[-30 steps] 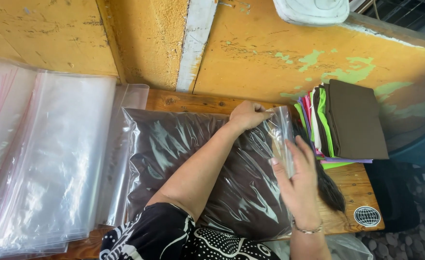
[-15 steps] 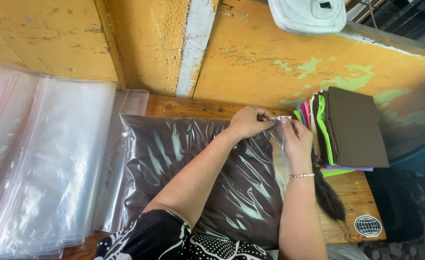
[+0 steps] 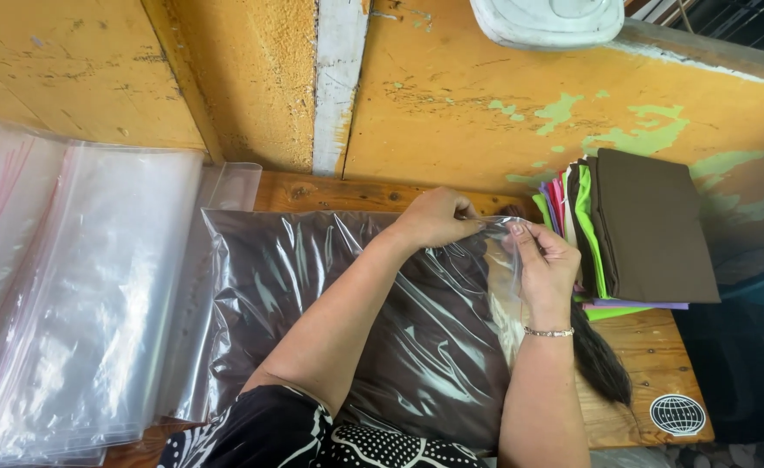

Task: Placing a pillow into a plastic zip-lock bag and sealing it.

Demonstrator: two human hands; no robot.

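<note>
Both hands meet at the far right corner of a clear plastic bag holding dark brown folded fabric (image 3: 356,329), which lies flat on the wooden bench (image 3: 642,347), long axis running left to right. Left hand (image 3: 438,217) pinches the bag's open edge, grip clenched on the film; right hand (image 3: 545,264) pinches the same edge just to its right. Stack of folded coloured cloths topped by brown (image 3: 650,225) sits right of the hands; pile of empty clear bags (image 3: 70,286) lies well left.

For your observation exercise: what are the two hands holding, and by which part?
Both the left hand and right hand pinch the open end of the clear plastic bag holding dark brown fabric.
</note>
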